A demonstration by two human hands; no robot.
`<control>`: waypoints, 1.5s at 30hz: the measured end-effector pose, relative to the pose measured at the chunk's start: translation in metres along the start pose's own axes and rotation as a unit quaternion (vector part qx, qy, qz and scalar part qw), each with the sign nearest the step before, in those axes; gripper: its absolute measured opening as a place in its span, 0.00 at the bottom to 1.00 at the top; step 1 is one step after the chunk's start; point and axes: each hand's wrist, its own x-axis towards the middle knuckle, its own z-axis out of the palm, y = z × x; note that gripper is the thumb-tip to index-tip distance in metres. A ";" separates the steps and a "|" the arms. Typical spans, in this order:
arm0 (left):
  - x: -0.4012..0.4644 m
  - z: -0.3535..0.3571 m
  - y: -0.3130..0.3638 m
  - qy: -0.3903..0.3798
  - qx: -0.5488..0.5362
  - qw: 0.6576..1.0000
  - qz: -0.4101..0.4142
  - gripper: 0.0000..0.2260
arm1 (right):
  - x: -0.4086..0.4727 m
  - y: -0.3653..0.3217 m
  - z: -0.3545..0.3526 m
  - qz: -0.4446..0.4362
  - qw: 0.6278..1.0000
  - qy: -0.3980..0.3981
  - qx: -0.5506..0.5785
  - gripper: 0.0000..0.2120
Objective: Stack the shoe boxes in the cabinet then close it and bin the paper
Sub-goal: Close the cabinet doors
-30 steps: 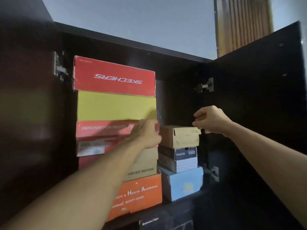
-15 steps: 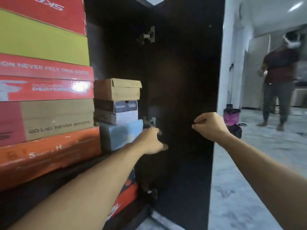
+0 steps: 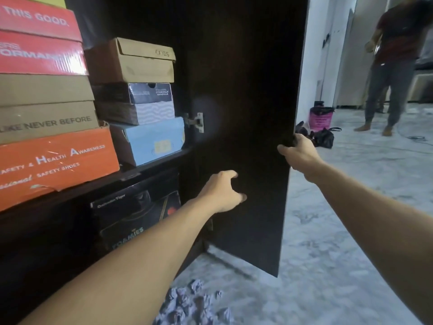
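Shoe boxes fill the dark cabinet's shelf: an orange box [image 3: 56, 165] at the bottom of a tall stack on the left, and a light blue box [image 3: 150, 139] under a dark box [image 3: 140, 92] and a brown cardboard box [image 3: 131, 62]. The cabinet's right door [image 3: 246, 90] stands open. My right hand [image 3: 297, 153] grips the door's outer edge. In front of the door's inner face, my left hand [image 3: 222, 191] hovers with fingers spread and holds nothing. Crumpled paper [image 3: 192, 303] lies on the floor below the cabinet.
Black boxes [image 3: 131, 214] sit on the lower shelf. A pink bin [image 3: 321, 118] with a dark bag beside it stands on the pale marble floor to the right. A person [image 3: 393, 66] stands further back on the right.
My view dropped and swung right, away from the stacked boxes. My right hand moved to the door's outer edge and closed on it. My left hand lowered and opened in front of the door.
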 end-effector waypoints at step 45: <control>-0.074 -0.033 -0.181 0.379 0.329 0.862 -0.065 0.42 | -0.082 -0.122 0.228 -0.335 0.922 -0.147 -0.127 0.42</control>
